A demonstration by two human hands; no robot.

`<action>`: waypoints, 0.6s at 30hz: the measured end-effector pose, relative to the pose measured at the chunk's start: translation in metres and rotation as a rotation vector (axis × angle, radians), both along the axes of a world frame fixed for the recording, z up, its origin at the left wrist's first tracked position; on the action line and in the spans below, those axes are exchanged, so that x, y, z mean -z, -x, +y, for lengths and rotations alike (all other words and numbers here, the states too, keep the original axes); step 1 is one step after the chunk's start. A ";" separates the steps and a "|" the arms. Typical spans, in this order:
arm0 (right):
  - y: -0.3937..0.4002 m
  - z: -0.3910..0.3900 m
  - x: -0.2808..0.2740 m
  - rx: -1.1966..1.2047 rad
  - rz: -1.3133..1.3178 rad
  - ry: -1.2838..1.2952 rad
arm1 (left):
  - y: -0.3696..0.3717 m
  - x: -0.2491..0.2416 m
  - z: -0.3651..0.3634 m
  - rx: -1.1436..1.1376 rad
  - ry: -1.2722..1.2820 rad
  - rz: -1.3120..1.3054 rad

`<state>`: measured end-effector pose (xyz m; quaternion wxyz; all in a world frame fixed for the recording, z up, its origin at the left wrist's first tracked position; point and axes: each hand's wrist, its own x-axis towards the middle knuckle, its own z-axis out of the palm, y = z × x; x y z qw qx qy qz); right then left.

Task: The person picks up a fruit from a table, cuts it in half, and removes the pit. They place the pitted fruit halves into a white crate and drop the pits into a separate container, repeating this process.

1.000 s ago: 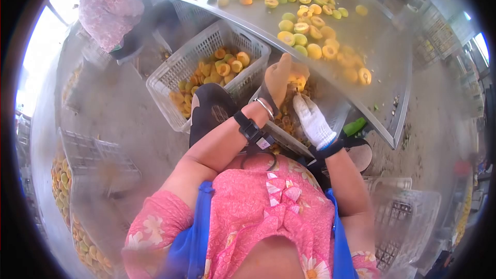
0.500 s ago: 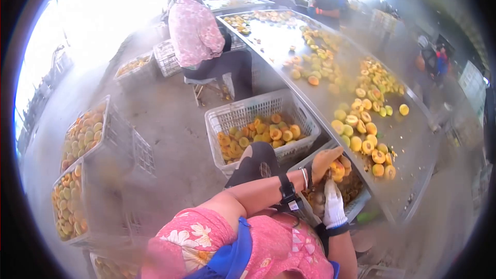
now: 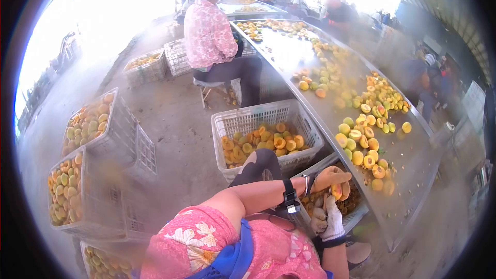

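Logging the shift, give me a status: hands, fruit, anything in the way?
Left hand gripping a fruit over the crate. Right hand, white glove, just below it; hold unclear. Table edge close alongside, nothing blocking.

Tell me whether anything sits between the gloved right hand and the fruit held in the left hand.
Nothing visible does. The left hand grips the fruit over the crate at the table's edge, and the white-gloved right hand sits just below it, the gap between them open.
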<state>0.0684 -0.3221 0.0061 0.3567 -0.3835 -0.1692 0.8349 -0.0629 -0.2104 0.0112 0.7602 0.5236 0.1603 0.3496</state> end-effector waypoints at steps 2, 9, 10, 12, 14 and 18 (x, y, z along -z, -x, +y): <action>-0.003 0.000 0.005 -0.018 -0.005 -0.013 | -0.001 0.002 0.002 0.005 -0.093 0.057; -0.005 0.010 0.036 -0.092 0.339 -0.054 | 0.001 -0.010 -0.006 0.068 0.036 0.002; -0.003 0.013 0.040 -0.048 0.373 -0.080 | 0.007 -0.013 -0.005 0.155 0.198 -0.013; -0.003 0.016 0.037 -0.039 0.545 -0.102 | -0.017 0.019 0.007 0.062 0.374 -0.326; -0.005 0.018 0.038 -0.029 0.770 -0.161 | -0.024 0.060 0.037 -0.002 0.571 -0.484; -0.019 0.021 0.052 0.252 0.812 -0.097 | 0.002 0.043 0.048 -0.474 0.693 -0.325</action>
